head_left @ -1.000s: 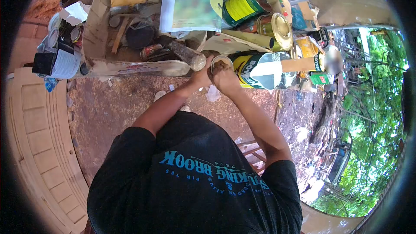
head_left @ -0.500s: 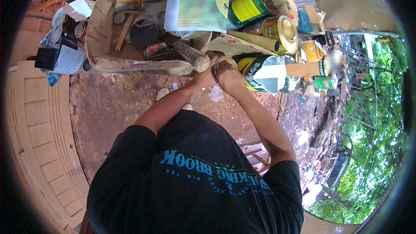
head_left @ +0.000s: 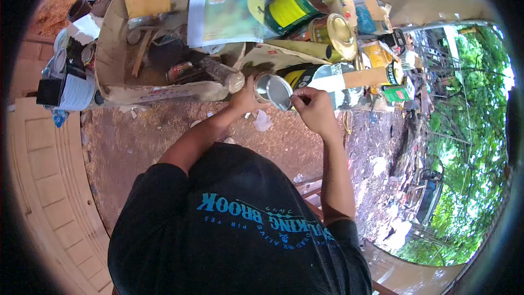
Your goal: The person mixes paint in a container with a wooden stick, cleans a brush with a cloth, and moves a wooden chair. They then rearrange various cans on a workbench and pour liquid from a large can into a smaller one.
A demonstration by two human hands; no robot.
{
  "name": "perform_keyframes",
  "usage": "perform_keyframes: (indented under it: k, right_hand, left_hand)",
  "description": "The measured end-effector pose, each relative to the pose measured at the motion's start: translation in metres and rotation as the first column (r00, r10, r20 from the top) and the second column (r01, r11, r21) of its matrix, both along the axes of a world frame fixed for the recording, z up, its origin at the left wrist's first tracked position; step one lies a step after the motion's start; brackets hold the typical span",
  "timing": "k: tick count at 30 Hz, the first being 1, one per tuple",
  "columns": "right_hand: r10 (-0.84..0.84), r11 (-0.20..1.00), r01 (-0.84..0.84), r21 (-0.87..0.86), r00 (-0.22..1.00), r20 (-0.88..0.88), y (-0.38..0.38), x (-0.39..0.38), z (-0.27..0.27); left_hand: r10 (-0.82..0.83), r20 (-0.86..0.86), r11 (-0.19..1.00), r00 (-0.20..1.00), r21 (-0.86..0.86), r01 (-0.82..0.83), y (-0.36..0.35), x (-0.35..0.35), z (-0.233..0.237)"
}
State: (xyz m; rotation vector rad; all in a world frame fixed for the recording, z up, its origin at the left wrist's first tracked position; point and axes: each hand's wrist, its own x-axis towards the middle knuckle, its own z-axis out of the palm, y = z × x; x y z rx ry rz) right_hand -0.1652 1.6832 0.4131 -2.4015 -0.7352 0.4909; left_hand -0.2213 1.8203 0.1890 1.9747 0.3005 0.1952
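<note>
My left hand [head_left: 245,99] is wrapped round the side of a small round can [head_left: 262,84]. A round lid [head_left: 280,94] with a pale grey face stands tilted at the can's mouth. My right hand [head_left: 317,110] pinches the lid's right edge between thumb and fingers. The inside of the can is mostly hidden by the lid. Just right of the can lies a large yellow and black container [head_left: 299,78], behind my right hand. The rounded end of a clear, dusty bottle [head_left: 235,82] is close to my left fingers.
An open cardboard box [head_left: 164,94] holds a wooden stick and several cans. A printed sheet [head_left: 226,19] hangs over its edge. A green can [head_left: 292,11] and a gold-lidded can [head_left: 341,37] lie beyond my hands. Panelled wooden doors [head_left: 49,169] stand at the left.
The lid has come away from the can's top and tilted open, with my right hand moving right and holding its edge. The view has shifted slightly.
</note>
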Motion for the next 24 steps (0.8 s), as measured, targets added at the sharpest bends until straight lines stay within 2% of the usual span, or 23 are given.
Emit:
perform_keyframes:
  k: [3,5,6,7,8,9,11,12,13,15,16,17,18,21,22,24]
  right_hand:
    - [-0.097,0.935,0.150,0.322,0.980,-0.175,-0.025,0.024,-0.013]
    - [-0.243,0.884,0.271,0.380,0.962,-0.120,-0.024,0.045,0.009]
    - [-0.250,0.852,0.243,0.464,0.967,-0.049,-0.030,0.067,0.010]
    - [-0.344,0.830,0.313,0.463,0.939,-0.019,-0.026,0.080,0.025]
    - [-0.452,0.751,0.440,0.492,0.886,-0.102,-0.027,0.103,0.027]
    - [-0.473,0.646,0.457,0.611,0.868,-0.150,-0.030,0.138,0.015]
    - [-0.610,0.622,0.532,0.575,0.789,-0.070,-0.017,0.154,0.035]
    - [-0.558,0.615,0.538,0.576,0.813,-0.164,-0.033,0.205,0.005]
    - [-0.609,0.559,0.607,0.565,0.763,-0.216,-0.031,0.228,-0.008]
    - [-0.573,0.573,0.669,0.473,0.740,-0.352,-0.032,0.259,-0.022]
    - [-0.598,0.729,0.601,0.328,0.792,-0.122,-0.028,0.252,-0.016]
    - [-0.553,0.831,0.538,0.141,0.826,0.108,-0.027,0.248,-0.004]
    - [-0.442,0.871,0.486,-0.071,0.839,0.317,-0.027,0.240,0.009]
    - [-0.526,0.823,0.557,0.110,0.675,0.517,-0.036,0.202,0.023]
    - [-0.487,0.866,0.475,0.158,0.728,0.482,-0.048,0.185,0.026]
    - [-0.550,0.830,0.404,0.384,0.709,0.441,-0.060,0.107,0.035]
  left_hand:
    - [0.016,-0.017,0.997,1.000,0.079,-0.014,-0.004,0.006,-0.018]
    - [0.041,0.092,0.993,0.995,0.109,-0.051,-0.005,0.007,-0.025]
    - [0.036,0.129,0.996,0.991,0.074,-0.046,-0.004,0.006,-0.022]
    - [0.033,0.110,0.995,0.993,0.087,-0.042,-0.004,0.006,-0.020]
    - [0.034,0.088,0.994,0.996,0.097,-0.042,-0.004,0.006,-0.018]
    - [0.038,0.063,0.993,0.997,0.106,-0.044,-0.004,0.006,-0.018]
    - [0.028,0.101,0.992,0.995,0.117,-0.040,-0.002,0.007,-0.019]
    - [0.026,0.112,0.992,0.993,0.120,-0.039,-0.001,0.006,-0.020]
    - [0.024,0.051,0.996,0.998,0.088,-0.028,-0.001,0.005,-0.017]
    - [0.011,-0.065,1.000,0.998,0.024,-0.009,-0.001,0.005,-0.010]
    - [0.029,-0.011,0.998,1.000,0.049,-0.029,-0.002,0.005,-0.011]
    - [0.035,-0.002,0.998,0.999,0.056,-0.035,-0.002,0.004,-0.013]
    - [0.039,0.010,0.997,0.999,0.063,-0.039,-0.003,0.005,-0.015]
    - [0.034,0.021,0.997,0.999,0.073,-0.035,-0.004,0.005,-0.017]
    - [0.034,0.046,0.996,0.998,0.083,-0.037,-0.004,0.006,-0.020]
    - [0.036,0.066,0.995,0.997,0.090,-0.042,-0.003,0.008,-0.022]
